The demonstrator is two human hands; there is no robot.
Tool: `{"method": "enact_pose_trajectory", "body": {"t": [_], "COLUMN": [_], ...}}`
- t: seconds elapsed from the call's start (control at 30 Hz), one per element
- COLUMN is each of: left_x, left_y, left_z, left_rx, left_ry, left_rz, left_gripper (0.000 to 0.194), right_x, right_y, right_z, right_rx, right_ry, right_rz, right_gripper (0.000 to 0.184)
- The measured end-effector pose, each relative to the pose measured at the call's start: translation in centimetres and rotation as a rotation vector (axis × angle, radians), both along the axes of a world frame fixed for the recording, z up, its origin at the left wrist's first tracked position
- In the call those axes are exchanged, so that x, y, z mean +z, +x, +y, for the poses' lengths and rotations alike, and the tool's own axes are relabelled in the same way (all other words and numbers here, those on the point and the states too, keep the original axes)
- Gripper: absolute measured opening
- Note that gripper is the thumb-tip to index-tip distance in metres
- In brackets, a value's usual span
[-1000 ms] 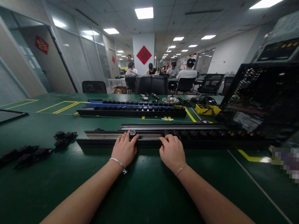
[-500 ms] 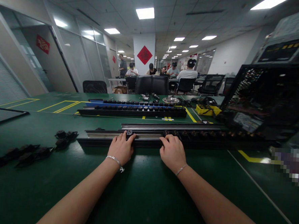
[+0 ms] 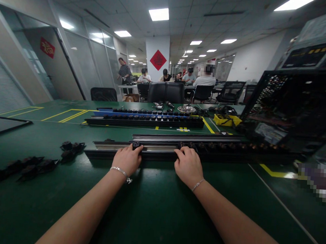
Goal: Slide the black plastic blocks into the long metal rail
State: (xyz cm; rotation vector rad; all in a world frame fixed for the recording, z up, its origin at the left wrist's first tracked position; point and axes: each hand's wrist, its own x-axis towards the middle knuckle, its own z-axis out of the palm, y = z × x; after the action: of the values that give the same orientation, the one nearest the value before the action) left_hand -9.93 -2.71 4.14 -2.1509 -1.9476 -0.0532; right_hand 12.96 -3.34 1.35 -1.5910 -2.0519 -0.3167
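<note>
A long black rail [image 3: 155,155] with a bare metal strip along its channel lies across the green table. My left hand [image 3: 127,159] is closed around a small black round part [image 3: 136,145] sitting in the left half of the channel. Farther right, my right hand [image 3: 188,166] curls its fingers over the rail and holds it, partly hiding the channel there. Past that hand, a row of black parts [image 3: 211,147] fills the right half of the rail. Directly behind lies a second rail [image 3: 164,138] with a metal strip.
Loose black parts [image 3: 41,165] lie at left near a flat dark-framed panel [image 3: 8,125]. Filled rails, one of them blue [image 3: 111,113], lie farther back. A metal bowl [image 3: 186,109], a yellow bin [image 3: 224,120] and a large black open case [image 3: 285,111] stand rightward. Several people sit beyond.
My left hand has slid left along the rail together with the black round part. My right hand has stayed in place. In the background, a standing person has shifted left.
</note>
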Motion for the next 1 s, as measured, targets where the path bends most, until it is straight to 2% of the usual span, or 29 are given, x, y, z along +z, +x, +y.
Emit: {"method": "enact_pose_trajectory", "body": {"t": [0.73, 1.0], "left_x": [1.5, 0.9], "left_y": [-1.0, -1.3], "left_z": [0.2, 0.6], "left_rx": [0.081, 0.086], "left_ry": [-0.104, -0.090], "left_rz": [0.024, -0.013], "left_gripper": [0.046, 0.055], "right_x": [-0.1, 0.0], "right_y": [0.0, 0.0], "right_z": [0.0, -0.1], "right_rx": [-0.011, -0.011], "right_ry": [-0.016, -0.026], "right_rz": [0.001, 0.004], "right_gripper": [0.035, 0.035]}}
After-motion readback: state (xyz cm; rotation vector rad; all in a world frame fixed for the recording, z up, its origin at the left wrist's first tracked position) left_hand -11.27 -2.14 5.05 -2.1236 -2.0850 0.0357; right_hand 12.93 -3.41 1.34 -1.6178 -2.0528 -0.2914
